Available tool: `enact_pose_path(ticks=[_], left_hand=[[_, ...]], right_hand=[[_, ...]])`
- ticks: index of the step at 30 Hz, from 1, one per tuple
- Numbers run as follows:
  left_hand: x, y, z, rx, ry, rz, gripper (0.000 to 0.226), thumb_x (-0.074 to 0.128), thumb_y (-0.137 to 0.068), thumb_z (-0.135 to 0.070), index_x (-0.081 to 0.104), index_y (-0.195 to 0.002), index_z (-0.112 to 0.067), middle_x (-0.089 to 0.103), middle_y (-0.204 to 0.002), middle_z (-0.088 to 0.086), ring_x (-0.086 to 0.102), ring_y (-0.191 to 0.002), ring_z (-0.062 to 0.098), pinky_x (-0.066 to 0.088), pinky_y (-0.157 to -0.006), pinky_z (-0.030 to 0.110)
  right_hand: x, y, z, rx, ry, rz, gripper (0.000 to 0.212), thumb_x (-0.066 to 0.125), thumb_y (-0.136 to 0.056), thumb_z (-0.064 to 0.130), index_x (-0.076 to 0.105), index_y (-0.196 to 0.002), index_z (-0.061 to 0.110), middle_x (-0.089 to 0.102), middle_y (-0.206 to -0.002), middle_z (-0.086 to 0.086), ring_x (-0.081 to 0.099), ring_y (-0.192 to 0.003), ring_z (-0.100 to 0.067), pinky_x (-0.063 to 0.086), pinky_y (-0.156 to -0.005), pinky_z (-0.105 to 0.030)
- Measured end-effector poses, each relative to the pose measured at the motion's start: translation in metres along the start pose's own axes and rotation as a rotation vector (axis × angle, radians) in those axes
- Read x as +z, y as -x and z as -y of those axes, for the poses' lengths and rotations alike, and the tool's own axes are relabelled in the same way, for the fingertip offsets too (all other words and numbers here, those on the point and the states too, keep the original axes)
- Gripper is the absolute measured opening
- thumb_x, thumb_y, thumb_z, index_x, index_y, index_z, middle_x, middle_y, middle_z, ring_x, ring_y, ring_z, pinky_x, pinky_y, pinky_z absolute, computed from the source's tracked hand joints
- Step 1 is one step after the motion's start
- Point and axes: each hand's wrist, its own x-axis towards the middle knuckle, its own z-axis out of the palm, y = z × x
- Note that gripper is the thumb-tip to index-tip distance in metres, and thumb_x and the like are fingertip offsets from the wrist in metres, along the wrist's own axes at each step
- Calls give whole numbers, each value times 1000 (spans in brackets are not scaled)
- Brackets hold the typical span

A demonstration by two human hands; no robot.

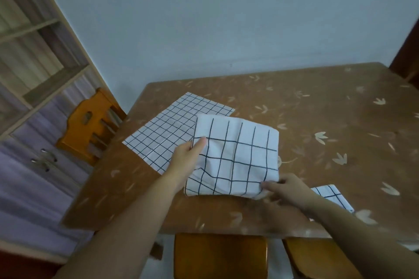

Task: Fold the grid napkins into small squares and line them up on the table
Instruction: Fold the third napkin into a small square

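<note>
Observer: Napkin in work: the large-grid napkin (pixel 235 158), white with dark lines, folded into a thick rectangle. It lies on the brown leaf-print table (pixel 317 120), near the near edge and a little left of centre. Its far left corner overlaps a second cloth.

Operator: What are my hands doing with it?

Observer: Your left hand (pixel 188 158) grips its left edge, thumb on top of the fabric, fingers tucked beneath. Your right hand (pixel 283 190) pinches the near right corner, fingers curled round the cloth there. That corner is slightly blurred, so I can't tell how far it is lifted.

Operator: And the other napkins?

Observer: You have a fine-grid napkin (pixel 167 129) spread flat on the far left of the table, one corner reaching the table's left edge. A small folded napkin (pixel 331 195) with large checks lies to the right, near the near edge, partly hidden behind your right forearm. It is apart from the one you hold.

Operator: Around the table?

Observer: Orange wooden chair (pixel 88 124) at the left side, against the table. Two wooden stools (pixel 220 256) tucked under the near edge in front of you. Shelf unit (pixel 40 56) along the left wall; pale wall behind the table.
</note>
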Motion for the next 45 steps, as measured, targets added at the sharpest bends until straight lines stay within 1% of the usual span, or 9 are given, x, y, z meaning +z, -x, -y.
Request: enact_pose_path(ticks=[4, 7, 12, 22, 29, 32, 36, 42, 45], left_hand=[[-6, -11, -24, 38, -182, 63, 16, 72, -86, -24, 70, -101, -21, 74, -95, -8, 71, -84, 6, 58, -71, 25], [-2, -16, -39, 114, -157, 33, 13, 70, -86, -8, 70, -98, -15, 71, -87, -12, 69, -74, -3, 50, -57, 9], [6, -11, -46, 329, -143, -6, 16, 71, -85, -9, 72, -85, -25, 74, -77, -18, 68, -76, -4, 50, -63, 8], [6, -10, 93, 64, -388, 281, 39, 68, -88, -12, 73, -74, -48, 69, -78, -13, 63, -77, 0, 47, -64, 19], [-14, -16, 148, -111, -452, 441, 23, 52, -88, -1, 66, -71, 2, 66, -72, 11, 66, -67, 26, 50, -51, 29], [-22, -19, 152, -87, -303, 328, 13, 64, -83, 2, 74, -78, -5, 72, -82, 10, 70, -74, 19, 55, -61, 25], [-27, -17, 157, -115, -235, 222, 10, 73, -81, -18, 77, -80, -27, 74, -80, -4, 67, -76, 8, 49, -66, 18], [-26, -10, 174, -209, -321, 177, 20, 63, -93, -29, 69, -74, -23, 68, -72, -9, 63, -72, 6, 50, -69, 31], [-25, -11, 180, -276, -424, 197, 26, 64, -91, -36, 67, -110, -18, 68, -105, -6, 62, -98, 8, 51, -76, 24]], right_hand=[[-26, -5, 30, -226, -25, -162, 21, 65, -91, 21, 77, -75, 29, 68, -65, -3, 58, -59, -14, 50, -57, -41], [-42, -3, 42, -416, 12, -282, 39, 63, -92, 17, 71, -64, 43, 40, -43, 13, 31, -43, -4, 28, -47, -24], [-50, 1, 35, -523, -16, -452, 23, 65, -89, 7, 72, -87, 29, 64, -62, 32, 58, -63, 13, 39, -60, -4], [-7, -22, -75, -52, 204, -113, 26, 81, -74, 29, 70, -96, 37, 71, -101, 12, 64, -98, -3, 49, -88, -23], [21, -38, -97, -53, 374, 28, 62, 71, -64, 63, 54, -119, 41, 48, -123, -8, 50, -116, -20, 36, -110, -37], [23, -42, -88, -57, 286, 26, 67, 86, -52, 57, 61, -107, 29, 55, -126, -3, 55, -115, -18, 44, -104, -43], [35, -27, -56, 51, 181, 21, 13, 67, -89, 24, 65, -80, 33, 68, -83, 28, 63, -78, 9, 50, -70, -12], [52, -28, -77, 164, 60, -144, 34, 58, -95, 29, 63, -69, 7, 57, -46, 0, 54, -41, -11, 43, -47, -21], [57, -32, -87, 295, 61, -200, 39, 59, -94, 35, 62, -76, 0, 53, -43, -4, 54, -40, -16, 44, -46, -25]])
